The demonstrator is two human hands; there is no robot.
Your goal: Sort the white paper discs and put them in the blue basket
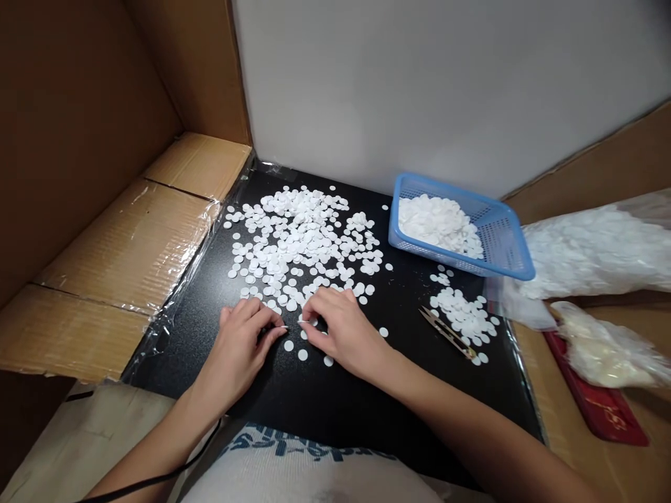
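A spread of several small white round discs (301, 234) lies on a black mat (325, 391). My left hand (238, 346) rests palm down at the near edge of the spread, fingers curled with the fingertips on the mat. My right hand (340, 328) lies beside it, fingers bent, the fingertip touching a disc (305, 323). A few loose discs (302, 355) lie between and just below both hands. What either hand holds, if anything, is hidden under the fingers.
A blue plastic basket (503, 237) of white discs stands at the back right. A smaller heap of discs (464, 314) and metal tweezers (445, 332) lie right of my right hand. Clear bags (592, 255) of discs, a red box (602, 409) and cardboard walls (120, 244) surround the mat.
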